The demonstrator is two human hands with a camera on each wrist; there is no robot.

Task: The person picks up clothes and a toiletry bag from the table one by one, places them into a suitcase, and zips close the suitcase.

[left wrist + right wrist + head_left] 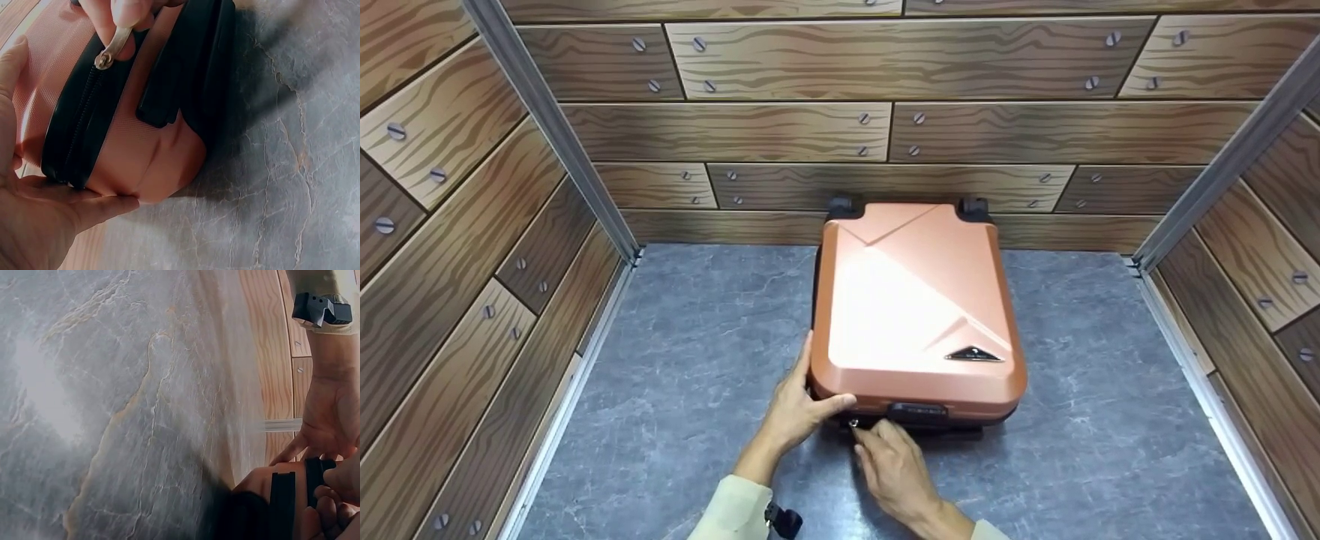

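A rose-gold hard-shell suitcase [915,292] lies flat on the floor, its wheels towards the back wall. My left hand [799,409] rests against its near left corner, thumb across the top edge and the other fingers extended along the side. At the near end, my right hand [896,469] pinches a metal zipper pull [119,42] between thumb and finger. In the left wrist view the closed zipper [84,109] runs along black tape from the slider down towards my left hand. A black handle [163,84] sits beside it on the suitcase's end.
Grey marble-patterned floor [697,337] surrounds the suitcase. Wood-patterned panels [780,131] form walls at the back and both sides, with metal corner posts [562,135] and rails along the floor. The suitcase's wheels [844,206] are close to the back wall.
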